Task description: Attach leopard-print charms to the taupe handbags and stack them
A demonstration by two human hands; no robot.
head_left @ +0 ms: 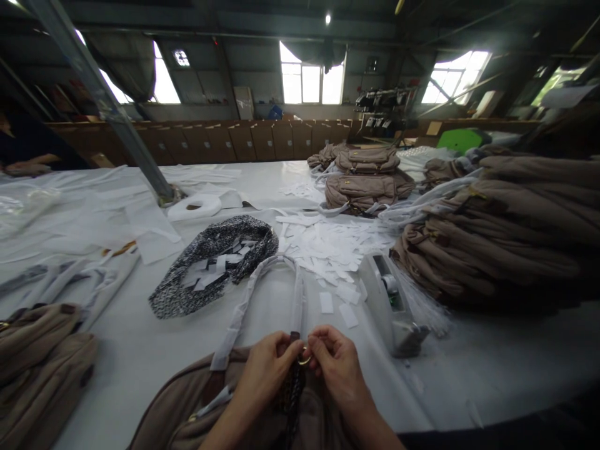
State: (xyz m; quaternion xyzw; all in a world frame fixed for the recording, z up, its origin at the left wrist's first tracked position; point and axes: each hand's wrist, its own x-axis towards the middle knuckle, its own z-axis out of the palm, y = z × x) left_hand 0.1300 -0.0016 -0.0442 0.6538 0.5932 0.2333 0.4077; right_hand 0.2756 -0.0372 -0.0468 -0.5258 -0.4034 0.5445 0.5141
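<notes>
A brown fabric handbag (182, 400) lies in front of me, its looped handle (295, 281) wrapped in white material and reaching up the table. At the base of that handle, both hands meet around a small gold ring (304, 356). My left hand (269, 359) pinches the ring's left side by a dark leather tab. Thumb and fingers of my right hand (335, 359) are closed at its right side; whether they also hold something small is hidden. A dark braided strap (295, 394) hangs below the ring.
Right of my hands stands a grey tape dispenser (391, 306). White paper slips (323, 244) lie ahead, beside a black-and-white patterned bag (187, 287). Brown bags are piled right (515, 231) and lie left (42, 369). A metal post (112, 106) rises behind; a person (32, 150) is far left.
</notes>
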